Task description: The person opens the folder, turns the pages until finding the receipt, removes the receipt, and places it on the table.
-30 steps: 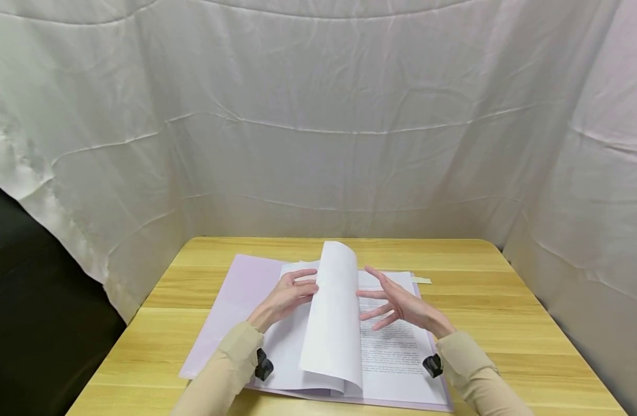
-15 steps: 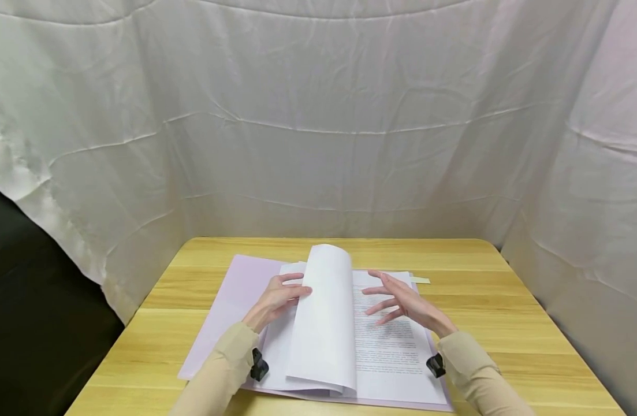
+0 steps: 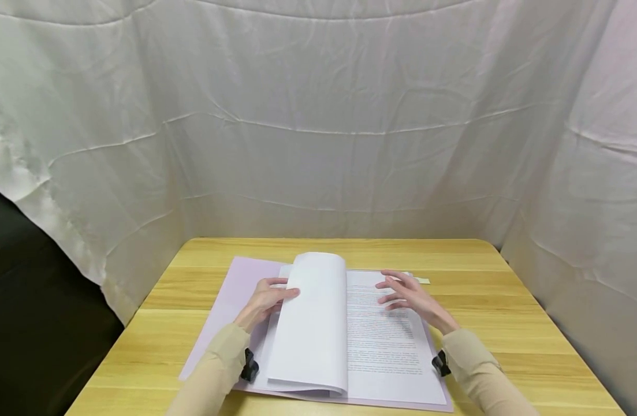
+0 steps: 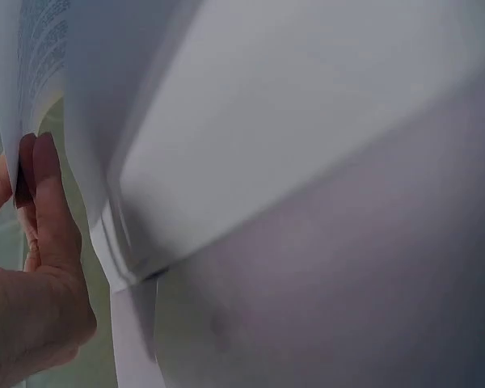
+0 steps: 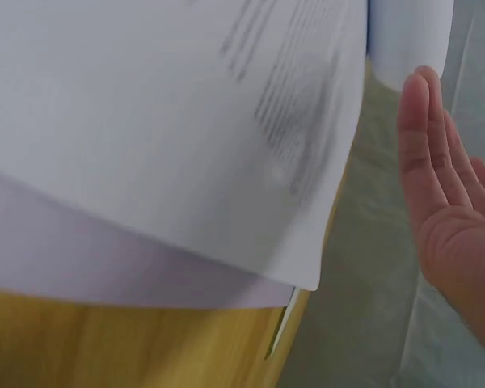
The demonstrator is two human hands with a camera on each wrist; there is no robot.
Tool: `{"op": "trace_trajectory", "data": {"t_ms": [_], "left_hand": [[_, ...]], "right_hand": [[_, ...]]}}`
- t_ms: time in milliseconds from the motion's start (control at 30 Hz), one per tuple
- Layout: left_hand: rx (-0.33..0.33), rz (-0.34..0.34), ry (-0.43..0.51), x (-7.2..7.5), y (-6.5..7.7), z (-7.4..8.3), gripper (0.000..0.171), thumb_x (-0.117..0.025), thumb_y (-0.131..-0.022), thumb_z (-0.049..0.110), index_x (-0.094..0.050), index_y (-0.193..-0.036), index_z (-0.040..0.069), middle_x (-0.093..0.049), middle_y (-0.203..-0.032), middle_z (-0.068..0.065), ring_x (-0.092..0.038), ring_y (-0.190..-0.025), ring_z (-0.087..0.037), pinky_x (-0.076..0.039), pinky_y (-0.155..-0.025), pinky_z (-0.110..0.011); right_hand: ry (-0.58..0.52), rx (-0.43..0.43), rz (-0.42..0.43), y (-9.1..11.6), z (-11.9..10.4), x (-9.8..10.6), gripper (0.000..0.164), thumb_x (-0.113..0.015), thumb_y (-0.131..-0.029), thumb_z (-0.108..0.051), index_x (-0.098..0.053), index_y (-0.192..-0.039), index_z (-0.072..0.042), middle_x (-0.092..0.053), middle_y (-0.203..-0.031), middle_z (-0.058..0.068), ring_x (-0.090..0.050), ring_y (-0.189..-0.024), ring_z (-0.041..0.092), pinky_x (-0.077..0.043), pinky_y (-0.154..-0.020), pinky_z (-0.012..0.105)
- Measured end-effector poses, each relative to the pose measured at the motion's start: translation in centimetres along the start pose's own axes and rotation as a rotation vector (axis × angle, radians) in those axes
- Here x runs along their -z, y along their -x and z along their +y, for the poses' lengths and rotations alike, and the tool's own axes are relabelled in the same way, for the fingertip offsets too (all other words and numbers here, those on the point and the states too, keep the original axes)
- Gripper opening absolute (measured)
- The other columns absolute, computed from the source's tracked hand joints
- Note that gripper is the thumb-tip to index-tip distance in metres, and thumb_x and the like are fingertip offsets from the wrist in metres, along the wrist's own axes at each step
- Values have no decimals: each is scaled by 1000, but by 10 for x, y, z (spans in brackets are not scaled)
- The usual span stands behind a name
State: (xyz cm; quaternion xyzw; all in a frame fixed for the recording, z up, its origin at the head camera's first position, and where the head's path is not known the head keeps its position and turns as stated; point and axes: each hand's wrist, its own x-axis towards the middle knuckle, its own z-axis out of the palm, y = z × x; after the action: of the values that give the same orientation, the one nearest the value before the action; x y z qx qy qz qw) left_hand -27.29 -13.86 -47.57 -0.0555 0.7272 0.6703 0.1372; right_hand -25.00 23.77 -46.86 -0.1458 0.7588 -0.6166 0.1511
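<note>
an open lilac folder (image 3: pixel 241 282) lies at six o'clock on the wooden table (image 3: pixel 510 335). the left hand (image 3: pixel 263 300) pinches the nine o'clock edge of the curled white paper (image 3: pixel 310 332), thumb on top, fingers behind; the paper arches over the folder's middle. the right hand (image 3: pixel 410 296), released, hovers with relaxed fingers over the printed page (image 3: pixel 383 352) at three o'clock. a pale tab (image 3: pixel 424 281) juts out at the folder's two o'clock corner.
</note>
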Motion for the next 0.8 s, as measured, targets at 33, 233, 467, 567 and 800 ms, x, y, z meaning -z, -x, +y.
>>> {"op": "trace_trajectory", "data": {"t_ms": [33,233,467,567,800], "left_hand": [[-2,10,-22,2,0,-1,64,-82,-82,13,-53,-135,-7,-77,-95,-14,-71,-69,-13,-59,-64,-25],[-58,82,-235,11,3,-4,61,-83,-81,15,-55,-131,-8,-71,-112,-25,-69,-81,-17,-59,-73,-30],[-110,115,-446,19,5,-7,63,-84,-80,16,-55,-132,-7,-64,-80,-9,-54,-72,-17,-46,-66,-26],[-137,123,-518,21,6,-8,64,-84,-80,15,-54,-131,-8,-65,-81,-10,-56,-69,-16,-47,-64,-26],[-171,144,-678,22,7,-13,66,-84,-79,13,-53,-133,-9,-61,-81,-9,-52,-70,-17,-44,-64,-25]], "right_hand": [[4,2,15,-1,2,1,59,-43,-109,-32,-27,-155,1,-45,-144,39,-69,-110,38,-59,-94,48],[57,30,94,-9,11,9,58,-47,-108,-22,-28,-152,10,-50,-137,41,-69,-110,40,-60,-93,47],[291,37,220,-19,22,19,53,-57,-103,-20,-42,-145,9,-59,-133,34,-62,-118,45,-56,-98,49],[402,67,272,-24,26,22,49,-60,-101,-17,-48,-140,10,-62,-129,32,-61,-118,46,-52,-102,54],[525,100,319,-30,32,29,45,-64,-96,-8,-52,-134,15,-61,-127,35,-59,-116,50,-49,-102,61]]}}
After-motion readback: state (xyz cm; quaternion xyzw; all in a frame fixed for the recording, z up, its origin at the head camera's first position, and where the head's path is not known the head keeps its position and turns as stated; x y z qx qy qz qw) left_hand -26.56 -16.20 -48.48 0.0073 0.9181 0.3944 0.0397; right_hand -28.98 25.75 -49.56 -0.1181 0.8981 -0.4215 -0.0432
